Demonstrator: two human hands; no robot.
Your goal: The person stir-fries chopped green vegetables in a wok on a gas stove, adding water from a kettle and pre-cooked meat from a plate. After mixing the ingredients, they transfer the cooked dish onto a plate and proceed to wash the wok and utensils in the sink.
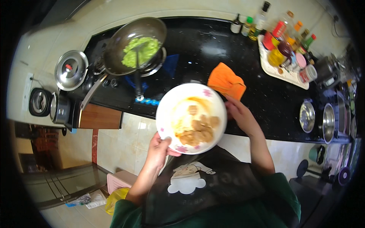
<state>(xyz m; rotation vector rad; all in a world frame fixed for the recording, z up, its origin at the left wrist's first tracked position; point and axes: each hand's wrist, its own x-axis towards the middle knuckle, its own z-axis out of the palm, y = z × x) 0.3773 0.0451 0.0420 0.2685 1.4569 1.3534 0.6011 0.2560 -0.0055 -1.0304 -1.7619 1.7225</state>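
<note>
My left hand grips the lower left rim of a white plate with pink flower prints. Brown pieces of food, somewhat blurred, sit mostly in the plate's lower half, with brownish sauce smeared around them. At the plate's right side is my right hand, its fingertips partly hidden by the rim, just below an orange cloth on the counter. Whether those fingers touch plate or cloth cannot be made out. A wok on the stove holds chopped green food; a spatula rests in it.
A steel lid leans left of the wok, whose handle juts over the counter edge. Bottles and jars crowd a white tray at the right back. Two steel bowls stand at far right. A rice cooker is at left.
</note>
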